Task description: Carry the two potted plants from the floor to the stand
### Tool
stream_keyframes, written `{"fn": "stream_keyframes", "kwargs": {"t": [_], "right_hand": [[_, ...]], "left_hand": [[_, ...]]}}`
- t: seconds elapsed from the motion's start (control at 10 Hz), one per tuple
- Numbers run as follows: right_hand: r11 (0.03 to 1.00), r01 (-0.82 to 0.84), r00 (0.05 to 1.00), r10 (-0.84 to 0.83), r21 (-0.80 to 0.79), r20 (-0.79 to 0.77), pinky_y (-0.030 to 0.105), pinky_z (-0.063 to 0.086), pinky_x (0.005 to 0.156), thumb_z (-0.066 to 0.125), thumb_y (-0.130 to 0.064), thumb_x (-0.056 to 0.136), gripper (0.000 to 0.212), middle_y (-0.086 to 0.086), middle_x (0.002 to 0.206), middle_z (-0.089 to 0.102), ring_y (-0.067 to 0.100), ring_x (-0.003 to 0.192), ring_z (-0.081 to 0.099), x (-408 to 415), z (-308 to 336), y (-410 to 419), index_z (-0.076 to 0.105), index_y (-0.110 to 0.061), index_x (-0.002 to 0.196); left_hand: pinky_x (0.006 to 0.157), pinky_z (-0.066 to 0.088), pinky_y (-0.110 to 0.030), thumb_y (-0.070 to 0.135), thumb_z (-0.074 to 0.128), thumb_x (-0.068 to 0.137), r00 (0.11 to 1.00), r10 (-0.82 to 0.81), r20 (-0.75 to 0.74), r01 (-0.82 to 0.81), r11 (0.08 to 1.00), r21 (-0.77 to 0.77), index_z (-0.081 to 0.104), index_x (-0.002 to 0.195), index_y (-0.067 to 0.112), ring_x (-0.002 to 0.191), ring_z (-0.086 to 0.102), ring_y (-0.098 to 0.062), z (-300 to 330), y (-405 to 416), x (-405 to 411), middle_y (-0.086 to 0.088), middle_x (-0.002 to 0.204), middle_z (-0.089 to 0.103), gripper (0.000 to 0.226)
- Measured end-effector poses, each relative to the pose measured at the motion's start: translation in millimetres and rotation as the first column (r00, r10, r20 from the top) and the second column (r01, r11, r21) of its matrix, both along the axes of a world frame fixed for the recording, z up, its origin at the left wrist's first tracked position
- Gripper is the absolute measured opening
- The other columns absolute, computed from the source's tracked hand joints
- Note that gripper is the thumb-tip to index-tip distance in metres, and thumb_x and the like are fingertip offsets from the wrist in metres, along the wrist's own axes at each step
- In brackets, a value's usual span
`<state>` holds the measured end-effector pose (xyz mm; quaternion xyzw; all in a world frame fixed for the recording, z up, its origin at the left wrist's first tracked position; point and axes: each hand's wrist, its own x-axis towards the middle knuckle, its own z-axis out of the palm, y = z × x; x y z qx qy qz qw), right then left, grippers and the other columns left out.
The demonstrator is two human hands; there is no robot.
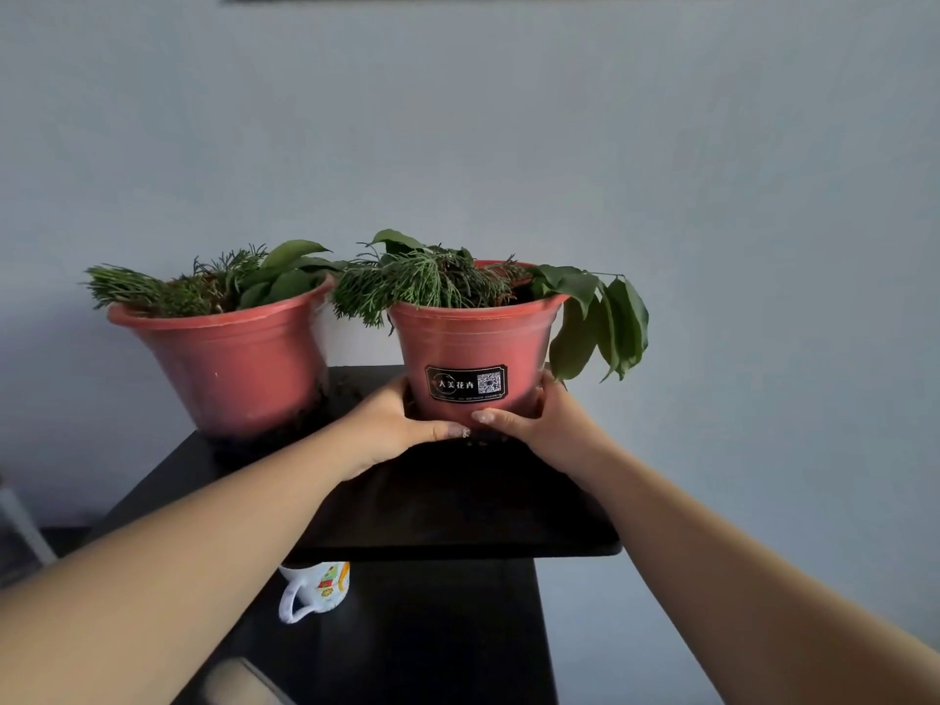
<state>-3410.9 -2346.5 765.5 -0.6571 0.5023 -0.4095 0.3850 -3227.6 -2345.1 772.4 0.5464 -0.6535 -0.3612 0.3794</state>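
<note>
Two terracotta-red plastic pots with green plants are on the black stand (447, 506). The left pot (239, 368) stands by itself at the stand's back left, dark soil around its base. The right pot (473, 343) carries a black label with a QR code and has drooping leaves on its right side. My left hand (402, 424) and my right hand (539, 424) clasp its base from either side, thumbs meeting in front. Whether its bottom touches the stand top or hovers just above it is hidden by my hands.
A pale blue wall is right behind the stand. A white mug (315, 590) with a colourful print sits on a lower black surface under the stand top. At the far left edge is a light-coloured frame (25, 526).
</note>
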Motion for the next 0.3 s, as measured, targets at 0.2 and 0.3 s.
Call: {"fn": "stream_keyframes", "kwargs": {"t": [0.2,0.3], "right_hand": [[0.993,0.114,0.987,-0.108,0.043,-0.122,0.032,0.045,0.095,0.073,-0.047,0.070,0.074,0.002,0.126,0.061,0.021,0.114,0.057,5,0,10,0.044,-0.014,0.130],[0.989,0.138,0.965,-0.120,0.062,-0.233,0.025,0.042,0.077,0.067,-0.040,0.079,0.040,-0.005,0.098,0.062,0.016,0.094,0.056,5,8,27,0.055,-0.013,0.105]], "left_hand": [[0.105,0.037,-0.030,0.008,0.073,0.073,0.992,-0.064,0.112,0.053,0.994,0.094,0.047,0.127,0.012,0.119,0.053,-0.017,8,9,5,-0.002,0.125,0.058,0.060],[0.105,0.040,-0.035,0.005,0.068,0.077,0.981,-0.067,0.183,0.038,0.986,0.161,0.040,0.133,0.005,0.118,0.056,-0.025,19,23,11,-0.016,0.133,0.054,0.063]]}}
